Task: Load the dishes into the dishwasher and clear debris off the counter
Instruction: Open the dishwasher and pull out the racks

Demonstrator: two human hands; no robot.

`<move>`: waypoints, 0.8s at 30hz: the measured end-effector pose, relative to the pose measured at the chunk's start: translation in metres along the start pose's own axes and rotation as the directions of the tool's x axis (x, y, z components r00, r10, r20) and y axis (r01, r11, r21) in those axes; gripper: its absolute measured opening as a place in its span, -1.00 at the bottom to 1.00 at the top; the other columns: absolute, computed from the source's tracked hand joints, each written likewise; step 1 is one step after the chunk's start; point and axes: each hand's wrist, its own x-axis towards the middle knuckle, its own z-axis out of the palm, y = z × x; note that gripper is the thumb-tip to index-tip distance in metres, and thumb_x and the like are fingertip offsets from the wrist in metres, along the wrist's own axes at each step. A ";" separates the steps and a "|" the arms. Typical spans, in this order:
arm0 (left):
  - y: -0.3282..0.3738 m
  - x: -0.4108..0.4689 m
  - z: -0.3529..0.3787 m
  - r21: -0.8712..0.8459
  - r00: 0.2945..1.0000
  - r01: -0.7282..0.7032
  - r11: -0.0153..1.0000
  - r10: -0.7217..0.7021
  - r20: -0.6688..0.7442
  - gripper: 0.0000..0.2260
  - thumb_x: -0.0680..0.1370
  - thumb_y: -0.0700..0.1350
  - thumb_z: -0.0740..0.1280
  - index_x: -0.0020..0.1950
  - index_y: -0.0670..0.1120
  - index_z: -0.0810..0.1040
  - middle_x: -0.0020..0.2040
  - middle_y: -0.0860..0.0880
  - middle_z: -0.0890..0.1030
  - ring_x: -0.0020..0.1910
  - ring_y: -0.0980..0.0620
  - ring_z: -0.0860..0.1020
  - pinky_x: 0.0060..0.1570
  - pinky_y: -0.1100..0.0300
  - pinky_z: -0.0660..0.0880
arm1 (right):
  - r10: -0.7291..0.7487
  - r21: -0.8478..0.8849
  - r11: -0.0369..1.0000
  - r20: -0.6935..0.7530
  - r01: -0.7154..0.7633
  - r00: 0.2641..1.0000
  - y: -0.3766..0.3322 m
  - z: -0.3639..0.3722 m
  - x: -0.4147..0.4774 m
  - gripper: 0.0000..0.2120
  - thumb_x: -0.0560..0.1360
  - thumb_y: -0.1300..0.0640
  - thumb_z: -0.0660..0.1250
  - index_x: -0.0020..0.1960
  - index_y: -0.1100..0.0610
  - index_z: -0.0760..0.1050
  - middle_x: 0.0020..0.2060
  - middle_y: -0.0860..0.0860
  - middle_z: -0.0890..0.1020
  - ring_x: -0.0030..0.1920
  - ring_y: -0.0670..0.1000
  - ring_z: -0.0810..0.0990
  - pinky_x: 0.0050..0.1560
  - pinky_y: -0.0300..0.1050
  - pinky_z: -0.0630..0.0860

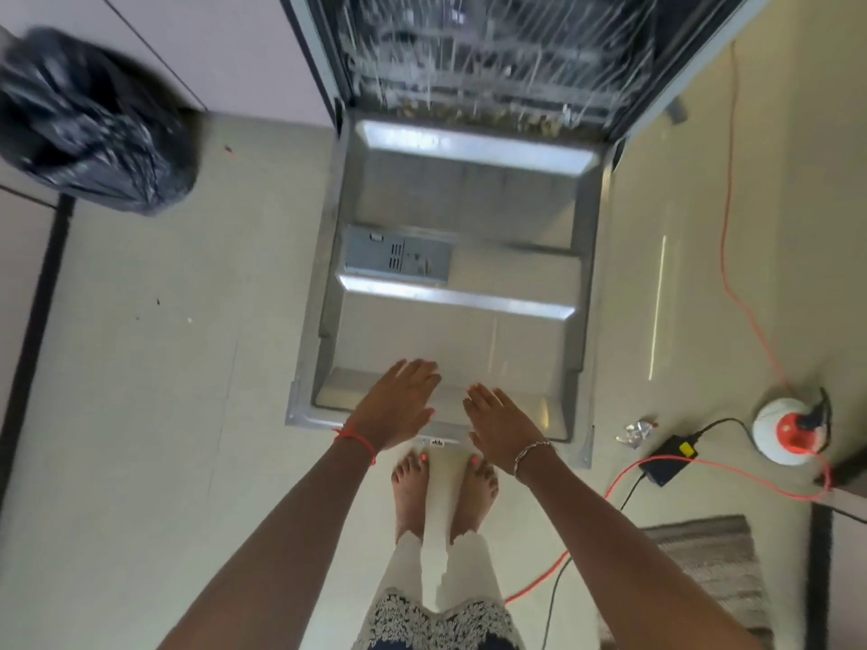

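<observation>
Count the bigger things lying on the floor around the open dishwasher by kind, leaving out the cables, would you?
Black rubbish bag: 1
Crumpled foil scrap: 1
Black power brick: 1
White-and-red round device: 1
Grey rug: 1
Total: 5

A: We take the inner face of the dishwasher door (469,194) for bare metal, smooth with a dull sheen.
B: And we read the bin bag (94,124) as crinkled, glossy black plastic, the floor (164,391) as smooth and faintly shiny, the rug (713,565) as coarse grey cloth.
</observation>
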 end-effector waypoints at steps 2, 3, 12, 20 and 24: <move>0.004 0.009 -0.037 -0.017 0.999 -0.004 1.000 0.003 -0.045 -0.52 0.16 0.01 0.61 -0.01 -0.13 0.64 0.00 -0.06 0.65 -0.02 -0.02 0.63 -0.01 0.08 0.56 | 0.016 0.040 0.999 -0.035 -0.015 0.999 0.004 -0.038 -0.005 -0.54 0.60 0.11 0.09 0.42 0.32 0.18 0.43 0.24 0.23 0.48 0.16 0.12 0.45 0.01 0.07; 0.005 0.013 -0.057 -0.027 0.998 0.008 1.000 -0.009 -0.062 -0.53 0.16 0.01 0.61 -0.01 -0.13 0.64 -0.02 -0.06 0.65 -0.04 -0.02 0.63 -0.02 0.09 0.57 | 0.036 0.061 0.998 -0.053 -0.033 0.998 0.007 -0.060 -0.008 -0.56 0.60 0.11 0.09 0.40 0.32 0.21 0.41 0.24 0.27 0.47 0.16 0.15 0.44 0.01 0.10; -0.020 0.072 -0.166 -0.268 0.977 0.210 0.940 -0.212 0.023 -0.65 0.59 -0.04 0.21 0.29 -0.21 0.45 0.25 -0.17 0.49 0.26 -0.12 0.43 0.29 0.11 0.30 | 0.182 0.191 0.969 -0.139 -0.154 0.973 0.043 -0.188 0.006 -0.65 0.62 0.08 0.02 0.30 0.24 0.33 0.24 0.15 0.43 0.27 0.12 0.37 0.27 -0.07 0.26; -0.072 0.167 -0.191 -0.192 0.957 0.289 0.938 -0.285 0.049 -0.67 0.61 -0.03 0.18 0.32 -0.14 0.43 0.27 -0.08 0.48 0.26 -0.02 0.41 0.26 0.17 0.30 | 0.210 0.187 0.966 -0.158 -0.179 0.965 0.123 -0.235 0.062 -0.66 0.62 0.06 0.01 0.25 0.24 0.38 0.21 0.16 0.45 0.21 0.14 0.43 0.20 -0.01 0.35; -0.105 0.222 -0.179 -0.177 0.960 0.277 0.945 -0.264 0.093 -0.63 0.60 0.00 0.20 0.35 -0.13 0.38 0.33 -0.08 0.45 0.31 -0.01 0.37 0.31 0.16 0.28 | 0.233 0.249 0.951 -0.179 -0.185 0.956 0.172 -0.253 0.105 -0.67 0.62 0.08 0.04 0.20 0.28 0.40 0.17 0.19 0.46 0.19 0.17 0.43 0.17 -0.02 0.36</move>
